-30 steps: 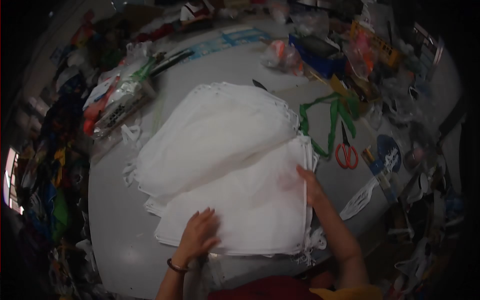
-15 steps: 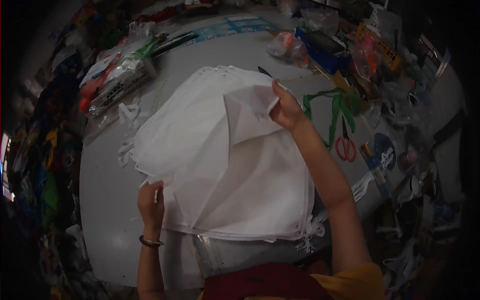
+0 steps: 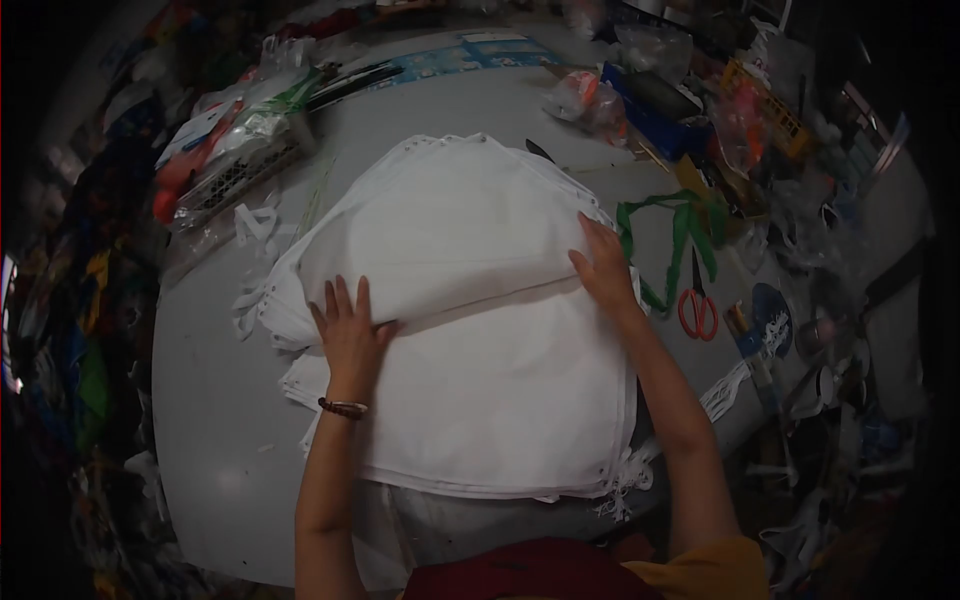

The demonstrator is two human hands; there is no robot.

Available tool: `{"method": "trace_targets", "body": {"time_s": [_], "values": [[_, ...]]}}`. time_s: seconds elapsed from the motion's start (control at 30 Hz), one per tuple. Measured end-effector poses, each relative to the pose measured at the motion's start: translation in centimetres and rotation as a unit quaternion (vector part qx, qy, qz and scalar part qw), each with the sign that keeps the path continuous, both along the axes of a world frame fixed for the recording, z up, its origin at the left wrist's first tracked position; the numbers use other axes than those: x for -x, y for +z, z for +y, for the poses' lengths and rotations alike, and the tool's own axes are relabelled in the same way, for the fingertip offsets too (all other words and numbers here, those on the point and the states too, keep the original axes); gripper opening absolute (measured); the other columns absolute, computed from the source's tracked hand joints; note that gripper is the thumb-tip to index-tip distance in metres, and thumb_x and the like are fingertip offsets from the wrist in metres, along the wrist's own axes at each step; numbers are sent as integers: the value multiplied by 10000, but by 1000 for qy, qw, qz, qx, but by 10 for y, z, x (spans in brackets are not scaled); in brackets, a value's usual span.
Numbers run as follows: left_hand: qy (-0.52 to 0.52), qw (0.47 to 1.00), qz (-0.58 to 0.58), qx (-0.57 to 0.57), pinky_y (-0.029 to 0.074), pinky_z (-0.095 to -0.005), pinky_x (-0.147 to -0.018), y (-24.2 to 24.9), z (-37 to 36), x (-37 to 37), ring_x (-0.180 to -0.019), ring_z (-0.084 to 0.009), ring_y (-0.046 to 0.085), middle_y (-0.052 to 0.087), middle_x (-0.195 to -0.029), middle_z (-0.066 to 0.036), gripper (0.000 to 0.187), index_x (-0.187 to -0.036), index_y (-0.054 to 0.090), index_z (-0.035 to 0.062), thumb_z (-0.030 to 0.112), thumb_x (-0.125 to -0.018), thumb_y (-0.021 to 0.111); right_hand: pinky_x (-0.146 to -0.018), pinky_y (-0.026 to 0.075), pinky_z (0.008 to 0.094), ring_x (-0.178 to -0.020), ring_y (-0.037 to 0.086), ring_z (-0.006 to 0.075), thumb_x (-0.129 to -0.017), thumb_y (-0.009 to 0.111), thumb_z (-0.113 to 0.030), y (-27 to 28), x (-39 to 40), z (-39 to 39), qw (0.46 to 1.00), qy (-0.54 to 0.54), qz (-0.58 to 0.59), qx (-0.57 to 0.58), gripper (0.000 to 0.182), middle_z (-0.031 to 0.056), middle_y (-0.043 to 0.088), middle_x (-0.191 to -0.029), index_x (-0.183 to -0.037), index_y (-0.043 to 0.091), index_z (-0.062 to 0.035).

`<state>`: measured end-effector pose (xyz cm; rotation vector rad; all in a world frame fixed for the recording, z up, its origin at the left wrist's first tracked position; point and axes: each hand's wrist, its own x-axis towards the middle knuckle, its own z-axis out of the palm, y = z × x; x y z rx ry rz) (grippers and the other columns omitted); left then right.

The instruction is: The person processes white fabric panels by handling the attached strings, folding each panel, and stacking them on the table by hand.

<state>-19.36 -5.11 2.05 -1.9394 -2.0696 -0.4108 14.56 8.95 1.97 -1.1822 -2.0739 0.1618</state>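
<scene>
A stack of thin white fabric sheets with small eyelets along the edges lies before me on the grey table. Its top sheet is folded over toward the far side, and the fold runs across the middle of the stack. My left hand rests flat on the fold's left part, fingers spread. At the fold's right end my right hand lies on the fabric with its fingers apart. Neither hand grips anything.
Red-handled scissors and a green ribbon lie right of the stack. A basket with plastic bags stands at the back left. A blue tray and a yellow crate are at the back right. White strings hang by the near right corner.
The lifted top sheet has come down folded across the stack. My left hand moved up and right onto it and opened; my right hand let go of the sheet's edge and lowered.
</scene>
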Motion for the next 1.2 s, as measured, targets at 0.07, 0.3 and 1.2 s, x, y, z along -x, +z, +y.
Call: {"method": "trace_targets", "body": {"time_s": [0.07, 0.3, 1.2], "values": [[56, 998, -38, -1, 175, -589, -1029, -22, -7, 18, -1298, -384, 272, 307, -1384, -238, 797, -1346, 347, 81, 383, -703, 708, -993, 343, 406, -1178, 419, 337, -778, 646, -122, -19, -38, -34, 987, -138, 41, 72, 621, 203, 463, -1262, -1324, 375, -4], [52, 997, -37, -37, 177, -599, -1017, -36, -2, 23, -1300, -379, 273, 303, -1391, -233, 784, -1366, 332, 126, 402, -724, 688, -975, 354, 399, -1162, 413, 334, -761, 660, -87, -38, -36, -74, 960, -170, 156, 157, 685, 188, 403, -1243, -1366, 340, -100], [-86, 960, -267, 17, 389, -371, -966, -16, -99, 41, -1195, -274, 465, 512, -1267, -126, 255, -1131, 592, 32, 124, -898, 543, -633, 478, 309, -684, 621, 208, -728, 684, -214, 2, -228, -206, 930, -136, 10, 342, 158, 83, 640, -737, -777, 671, -64]]}}
